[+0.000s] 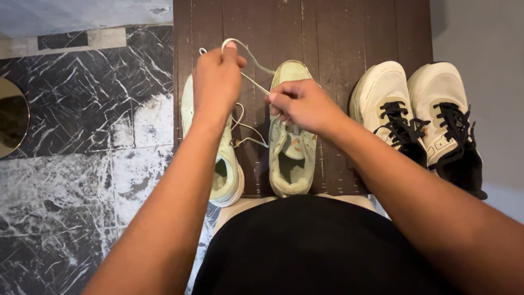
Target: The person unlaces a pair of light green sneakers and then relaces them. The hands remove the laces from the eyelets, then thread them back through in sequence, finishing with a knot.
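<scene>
A: Starting wide: black marble floor point(82, 164) with white veins, spreading across the left; dark wooden slatted mat point(327, 38) lying beside it, carrying four shoes.

B: And at the bottom edge, dark shorts point(316, 246) filling the foreground, both forearms reaching up over them.

A: Moving to the right side of the mat: pair of white running shoes point(415, 93) with black laces, sitting side by side, touching, well apart from either hand.

B: Now the centre. Pale green running shoe point(292, 153) sitting under the right hand, heel toward the viewer, opening showing. Second pale green shoe point(224, 175) lying just left of it, mostly hidden beneath the left forearm.

A: Hands, then. Left hand point(217, 82) closed, gripping a loop of white shoelace point(256, 65), lifting it above the toe end of the shoes.

B: Right hand point(303, 104) closed too, pinching that same lace between thumb and fingers, resting right over the tongue of the middle shoe.

A: Lace running taut between the two hands, more of it trailing in loose curves down between the green pair.

B: Smallest bit: round gold-rimmed object point(11, 117) peeking in at the far left edge, too cut off to identify.
</scene>
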